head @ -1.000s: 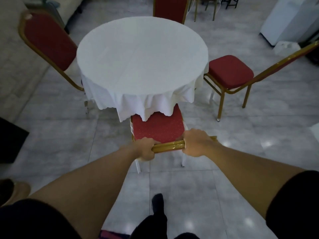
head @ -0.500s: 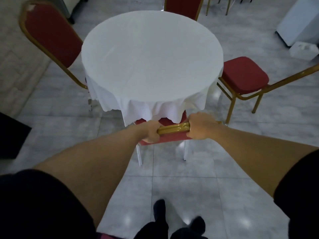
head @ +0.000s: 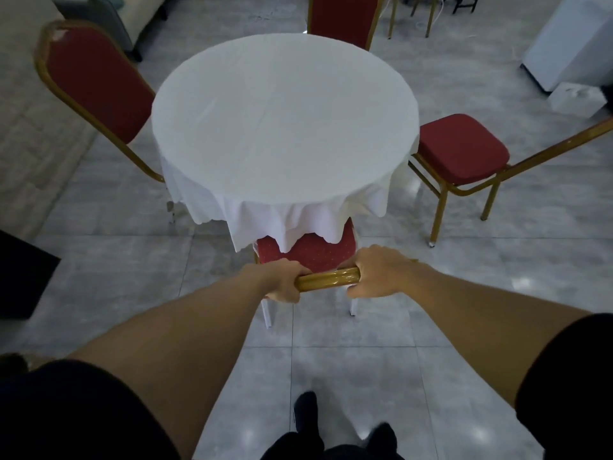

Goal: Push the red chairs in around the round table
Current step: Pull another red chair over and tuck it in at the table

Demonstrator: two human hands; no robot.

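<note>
A round table point(head: 285, 117) under a white cloth stands in the middle of the floor. The near red chair point(head: 315, 252) has its seat mostly beneath the hanging cloth. My left hand point(head: 282, 282) and my right hand point(head: 378, 273) both grip the gold top rail point(head: 328, 281) of its backrest. A second red chair point(head: 96, 81) stands tucked against the table's left side. A third red chair point(head: 341, 18) is behind the table. The right red chair point(head: 461, 149) stands pulled out, its whole seat clear of the tablecloth.
Grey tiled floor surrounds the table. A white cabinet point(head: 574, 38) and a small white box point(head: 577, 97) stand at the far right. More gold chair legs point(head: 411, 14) show at the back. A dark object point(head: 23, 277) lies at the left edge. My feet point(head: 308, 416) are below.
The near chair has slid forward under the tablecloth, both hands still on its top rail. I have stepped closer to the table.
</note>
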